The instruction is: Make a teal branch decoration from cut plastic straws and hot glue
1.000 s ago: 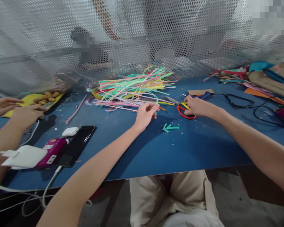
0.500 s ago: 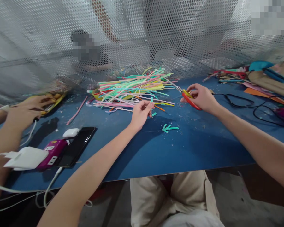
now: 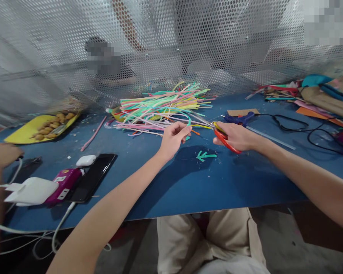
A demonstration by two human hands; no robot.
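Observation:
Between the thumb and fingers of my left hand [image 3: 174, 139] is a short teal pipe cleaner [image 3: 189, 121], its end poking up above the fingertips. My right hand [image 3: 231, 136] grips scissors [image 3: 223, 140] with red and yellow handles, their blades pointing left toward that piece. Below both hands, a teal pipe-cleaner arrow shape [image 3: 206, 155] lies flat on the blue table [image 3: 188, 190]. Behind them spreads a pile of pipe cleaners [image 3: 160, 106] in green, pink, yellow and white.
A blue glue gun [image 3: 240, 118] and a clear glue stick [image 3: 271, 137] lie right, near a black cable [image 3: 288, 121]. At left are a phone [image 3: 94, 177], a purple power strip [image 3: 64, 184], a yellow tray [image 3: 23, 131] of brown pieces, and another person's hand [image 3: 5, 154].
My right hand has brought the scissors left and down, closer to my left hand, uncovering the glue gun. My left hand shifted slightly right. The other person's hands drew back from the yellow tray.

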